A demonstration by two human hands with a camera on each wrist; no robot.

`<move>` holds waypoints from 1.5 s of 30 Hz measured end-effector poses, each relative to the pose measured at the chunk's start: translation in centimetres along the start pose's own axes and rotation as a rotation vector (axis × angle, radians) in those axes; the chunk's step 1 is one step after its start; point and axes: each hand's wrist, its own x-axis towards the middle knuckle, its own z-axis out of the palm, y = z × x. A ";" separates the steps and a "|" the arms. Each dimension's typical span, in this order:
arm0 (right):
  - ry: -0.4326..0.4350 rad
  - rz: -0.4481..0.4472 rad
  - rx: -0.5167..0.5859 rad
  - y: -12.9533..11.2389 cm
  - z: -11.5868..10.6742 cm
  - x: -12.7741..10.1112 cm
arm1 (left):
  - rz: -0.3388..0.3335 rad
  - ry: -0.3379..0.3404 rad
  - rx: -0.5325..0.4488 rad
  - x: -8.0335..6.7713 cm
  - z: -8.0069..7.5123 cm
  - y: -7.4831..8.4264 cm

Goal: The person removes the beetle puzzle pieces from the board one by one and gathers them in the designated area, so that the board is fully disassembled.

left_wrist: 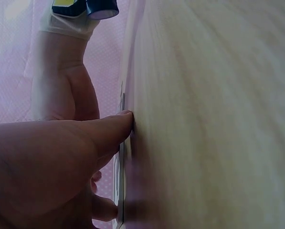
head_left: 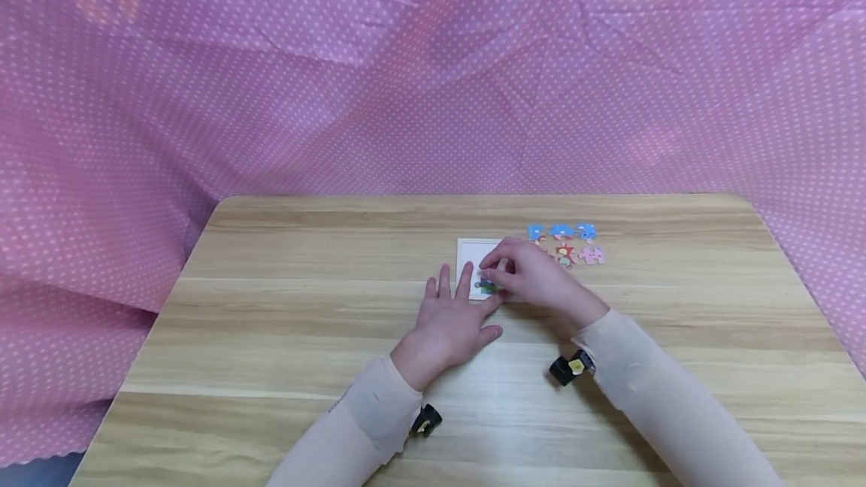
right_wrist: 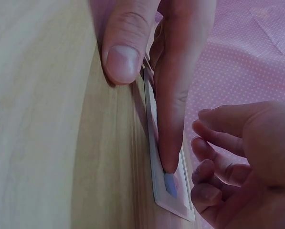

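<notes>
A white puzzle frame [head_left: 465, 246] lies on the table under both hands. My left hand [head_left: 449, 325] spreads its fingers over the near side of the frame, several of them resting on it, with the thumb out to the right. A green and blue puzzle piece [head_left: 485, 287] lies inside the frame between the hands. My right hand [head_left: 534, 273] hovers over the frame, fingers curled and thumb close to the index fingertip; whether they pinch anything is unclear. In the right wrist view, a blue puzzle piece [right_wrist: 170, 184] shows at the left index fingertip.
Loose puzzle pieces [head_left: 585, 231] lie in two rows to the right of the frame, some partly behind the right hand. Each wrist wears a small black camera [head_left: 426, 421]. A pink dotted cloth [head_left: 433, 96] hangs behind the wooden table [head_left: 284, 307].
</notes>
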 end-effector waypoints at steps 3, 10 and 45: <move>-0.020 0.011 -0.017 -0.2 0.1 0.2 | -0.001 0.004 0.006 0.0 0.0 0.0; -0.070 0.047 -0.032 0.0 0.6 0.7 | 0.002 0.012 0.012 0.0 0.1 0.0; -0.073 0.096 -0.017 0.3 0.6 0.7 | -0.004 0.006 0.022 0.0 0.1 0.1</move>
